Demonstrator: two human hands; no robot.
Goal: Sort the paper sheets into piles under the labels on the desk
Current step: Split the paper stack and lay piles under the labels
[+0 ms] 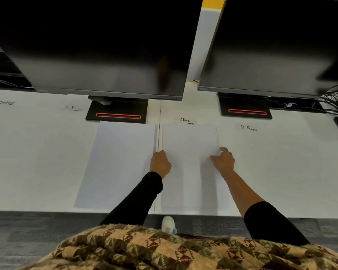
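While a person leans over a white desk [37, 152], both arms reach up the middle of the frame to a pile of white paper sheets, the Clinic pile [189, 141], lying just right of centre directly below the handwritten Clinic label [184, 120]. The left hand [160, 162], on an arm in a black sleeve [137, 197] drawn down to the wrist, sits knuckles-up with fingers curled at the pile's left edge; whether it actually grips paper cannot be told. The right hand [223, 159], its forearm bare below a pushed-up black sleeve [267, 221], is at the pile's right edge, thumb laid flat across the top sheet and fingers hooked at the margin, pinching it. The two hands are apart, one on each side of the pile. A second pile [117, 162] lies just beside it at centre-left, slightly skewed, its top edge touching the base of the left monitor stand [117, 112]. Three more labels mark the desk: OFFICE label [6, 103] at the far left, I.T label [70, 107] left of the stand, and H.R label [245, 127] at the right. Two dark monitors [98, 45] fill the upper frame, with cables [332, 102] bunched at the right edge. A patterned garment [164, 250], a white shoe [168, 224] and grey carpet [27, 227] cross the bottom.
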